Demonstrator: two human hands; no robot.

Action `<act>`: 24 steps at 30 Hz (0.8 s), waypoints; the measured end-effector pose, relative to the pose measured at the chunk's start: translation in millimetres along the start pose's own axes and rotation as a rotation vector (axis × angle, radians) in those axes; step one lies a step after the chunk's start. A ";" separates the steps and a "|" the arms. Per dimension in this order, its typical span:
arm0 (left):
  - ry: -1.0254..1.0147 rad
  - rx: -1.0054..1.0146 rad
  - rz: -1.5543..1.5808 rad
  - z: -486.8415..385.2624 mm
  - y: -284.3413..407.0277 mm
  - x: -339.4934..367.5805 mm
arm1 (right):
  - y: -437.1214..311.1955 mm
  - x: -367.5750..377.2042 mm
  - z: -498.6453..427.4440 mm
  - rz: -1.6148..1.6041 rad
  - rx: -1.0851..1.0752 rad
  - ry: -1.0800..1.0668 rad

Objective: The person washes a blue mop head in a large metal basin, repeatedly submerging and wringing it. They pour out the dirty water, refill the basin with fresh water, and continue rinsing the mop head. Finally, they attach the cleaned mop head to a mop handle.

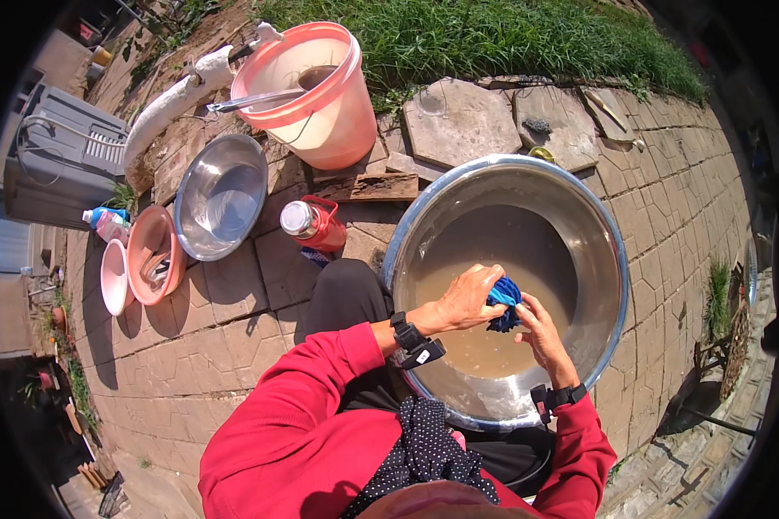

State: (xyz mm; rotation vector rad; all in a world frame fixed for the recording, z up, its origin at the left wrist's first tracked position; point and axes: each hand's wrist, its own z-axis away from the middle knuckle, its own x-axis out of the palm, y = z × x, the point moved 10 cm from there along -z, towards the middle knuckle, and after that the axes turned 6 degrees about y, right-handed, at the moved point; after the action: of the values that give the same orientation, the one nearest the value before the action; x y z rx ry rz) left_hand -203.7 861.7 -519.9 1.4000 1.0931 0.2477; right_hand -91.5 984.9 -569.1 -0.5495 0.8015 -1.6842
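A wide steel basin point(607, 259) holds cloudy brownish water and stands before me. Over the water, my left hand point(470, 300) grips a bunched blue cloth point(505, 302) from its left side, thumb and fingers curled around it. At the cloth's right side is my right hand point(540, 324), its fingertips touching the cloth and the other fingers partly curled. Dark and lighter blue parts of the cloth show between the hands; its underside is hidden.
A pink-rimmed bucket point(337, 123) with a long-handled dipper stands beyond a wooden board point(370, 187). Left of the basin are a red thermos point(324, 227), an empty steel bowl point(224, 201) and pink plastic basins point(162, 285). Stone slabs point(461, 123) border the grass.
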 end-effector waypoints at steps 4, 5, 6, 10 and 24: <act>0.018 -0.091 0.245 -4.6 -9.6 -4.9 | -14.3 -5.9 0.2 0.129 -0.119 -0.055; -0.026 -0.154 0.295 -4.6 -13.6 -1.5 | -15.5 -12.4 -0.2 0.157 -0.113 -0.011; -0.058 -0.188 0.284 -5.3 -14.6 -0.3 | -19.8 -12.1 -0.1 0.100 -0.137 -0.010; -0.185 -0.198 0.309 -8.0 -2.9 3.3 | -18.0 -14.3 1.8 0.047 -0.089 -0.020; 0.118 -0.607 0.411 -31.3 -106.5 -119.6 | 137.5 -366.5 86.9 1.049 0.086 1.200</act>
State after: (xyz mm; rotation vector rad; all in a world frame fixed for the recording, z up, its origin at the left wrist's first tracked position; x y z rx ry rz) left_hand -336.6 772.0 -550.5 1.0473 0.7204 0.8916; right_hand 153.7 1300.9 -596.8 0.9546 1.4723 -0.8808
